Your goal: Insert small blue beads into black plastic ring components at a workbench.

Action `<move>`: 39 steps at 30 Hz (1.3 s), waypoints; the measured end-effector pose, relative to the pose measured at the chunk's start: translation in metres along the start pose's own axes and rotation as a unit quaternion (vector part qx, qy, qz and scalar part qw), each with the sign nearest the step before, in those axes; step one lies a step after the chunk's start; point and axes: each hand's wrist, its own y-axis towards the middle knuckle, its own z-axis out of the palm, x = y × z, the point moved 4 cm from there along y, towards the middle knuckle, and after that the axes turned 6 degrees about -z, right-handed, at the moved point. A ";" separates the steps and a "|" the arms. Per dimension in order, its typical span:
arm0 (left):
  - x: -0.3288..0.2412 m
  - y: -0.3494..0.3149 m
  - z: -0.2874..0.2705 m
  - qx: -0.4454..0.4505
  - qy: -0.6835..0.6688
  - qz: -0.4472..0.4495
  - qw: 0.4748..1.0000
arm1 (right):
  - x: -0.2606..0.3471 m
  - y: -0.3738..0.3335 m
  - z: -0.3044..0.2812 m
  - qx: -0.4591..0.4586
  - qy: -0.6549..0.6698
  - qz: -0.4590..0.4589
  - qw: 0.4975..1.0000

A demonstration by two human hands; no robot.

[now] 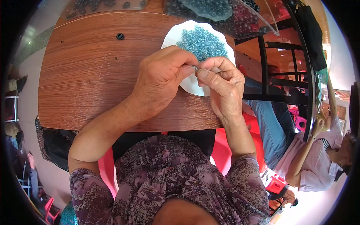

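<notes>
Both hands meet over the near edge of a white, wavy-rimmed plate point(170, 37). Heaped on it are small, clear blue bead-like pieces point(204, 42). My left hand point(159, 77) is closed in a pinch of thumb and forefinger. Facing it, my right hand point(227, 84) pinches too, thumb against fingers, its tips almost touching the left ones. A tiny shiny piece point(195, 68) shows between the fingertips; it is too small to name, and the fingers cover most of it.
A black ring-shaped piece point(120, 36) lies on the brown wooden table point(86, 82). Clear trays of dark round pieces point(105, 4) and dark and red ones point(240, 22) stand at the far edge. Beyond a black metal frame point(287, 99) at right, another person point(315, 165) sits working.
</notes>
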 end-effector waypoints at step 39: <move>0.015 0.011 -0.011 0.022 -0.265 -0.230 0.936 | 0.016 -0.002 -0.013 0.105 -0.418 -0.255 0.866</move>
